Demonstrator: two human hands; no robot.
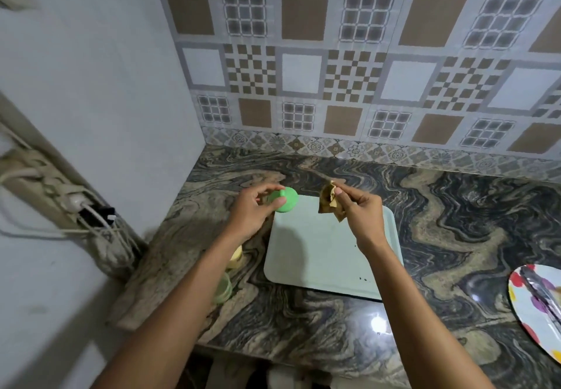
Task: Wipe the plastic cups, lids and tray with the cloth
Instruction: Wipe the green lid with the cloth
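My left hand [255, 209] grips a green plastic cup [284, 200] lying sideways, raised above the far left corner of the pale tray [321, 255]. My right hand [361, 209] pinches a crumpled brown cloth [329, 202] just right of the cup, a small gap between them. The tray lies flat on the marble counter with a few dark crumbs near its front edge. Under my left forearm, a yellow cup [236, 257] and a pale green cup [224, 288] stand on the counter, partly hidden.
A patterned plate [528, 303] holding metal tongs [543, 294] lies at the counter's right edge. Cables and a plug [91, 215] hang on the left wall. The tiled backsplash rises behind the counter [425, 221].
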